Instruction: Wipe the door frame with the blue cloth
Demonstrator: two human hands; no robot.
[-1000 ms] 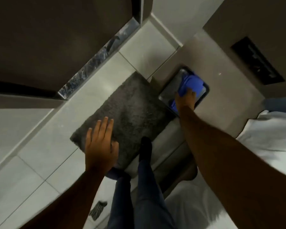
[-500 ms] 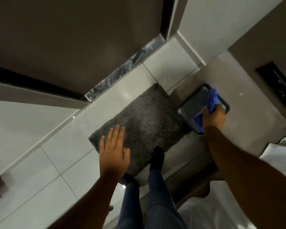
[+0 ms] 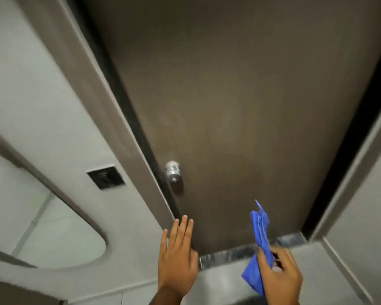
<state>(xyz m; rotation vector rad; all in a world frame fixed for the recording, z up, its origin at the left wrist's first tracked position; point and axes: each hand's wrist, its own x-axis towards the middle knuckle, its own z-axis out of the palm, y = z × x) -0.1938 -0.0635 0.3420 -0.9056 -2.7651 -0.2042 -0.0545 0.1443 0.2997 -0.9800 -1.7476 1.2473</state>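
A dark brown door (image 3: 240,102) fills the middle of the head view, shut inside a grey-brown door frame (image 3: 92,91) whose left post slants up to the left and whose right post (image 3: 356,172) runs up the right edge. My right hand (image 3: 277,276) is closed around a crumpled blue cloth (image 3: 260,234), held low in front of the door and apart from it. My left hand (image 3: 177,258) is flat with fingers spread, in front of the door's lower left corner beside the left post.
A round silver doorknob (image 3: 173,171) sticks out near the door's left edge. A black switch plate (image 3: 106,177) sits on the left wall. A speckled stone threshold (image 3: 235,254) lies under the door. A curved pale panel (image 3: 59,236) is at lower left.
The view has swung up from the floor mat and tray to the door. My right hand has lifted the blue cloth off the tray and brought it in front of the door.
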